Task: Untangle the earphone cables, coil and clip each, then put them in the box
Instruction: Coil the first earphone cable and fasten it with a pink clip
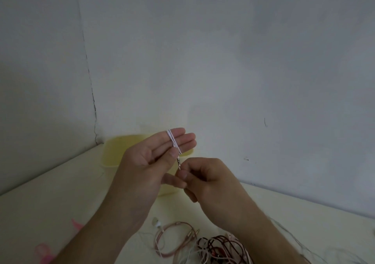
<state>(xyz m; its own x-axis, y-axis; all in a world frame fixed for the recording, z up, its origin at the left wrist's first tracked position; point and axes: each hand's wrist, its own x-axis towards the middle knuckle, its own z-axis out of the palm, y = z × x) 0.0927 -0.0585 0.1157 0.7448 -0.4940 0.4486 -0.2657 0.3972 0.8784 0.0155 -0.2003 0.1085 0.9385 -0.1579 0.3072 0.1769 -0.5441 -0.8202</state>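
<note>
Coiling is the step in hand: a white earphone cable [173,141] is wrapped in a couple of turns around the straight, pressed-together fingers of the left hand [154,154], with the thumb laid over the wrap just above the jack plug [179,161]. The plug sticks out below that thumb, pointing down toward the right hand [205,179], which sits just beside and below it with fingers curled, thumb and forefinger pinching what looks like the free run of the cable; the strand itself is too thin to make out there.

To do this well, the left thumb should keep firm pressure on the plug end so the first turns do not slide off the fingertips. The right hand should feed the cable with light, even tension, laying each turn beside the last and not crossing over. Turns pulled too tight will be hard to slip off for clipping.

Behind the left hand stands the yellow box [113,152], mostly hidden by it. Below both wrists lies the remaining tangle of cables [211,249], pink, dark red and white, with a loose pink loop [172,239] and a white earbud [156,222] nearest the left forearm. Pink clips [43,253] lie outside the left forearm, within easy reach once the coil is finished.
</note>
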